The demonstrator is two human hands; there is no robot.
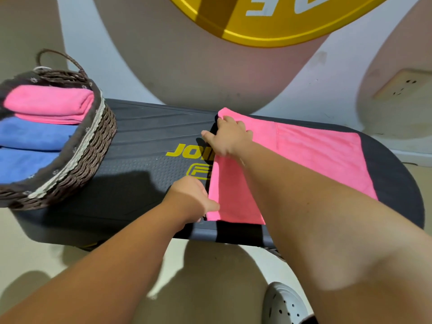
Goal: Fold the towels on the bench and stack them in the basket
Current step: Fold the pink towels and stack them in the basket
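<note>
Right forearm [327,218] crossed over pink towel [315,155], laid flat on bench [145,136] right of fingers. Far corner gripped by right hand [228,136], near corner pinched by left hand [191,197]. Risk: corner slipped mid-fold, edges skewed; basket [98,141] left of fingers.

Beyond the right hand [230,136], pale wall [98,54] painted with broad beige curves — high above, a yellow disc [268,24] with white letters. Far to that hand's right, a cream wall socket [402,86]. Below the left hand [190,197], white-and-beige floor [210,277] — softly shadowed.
</note>
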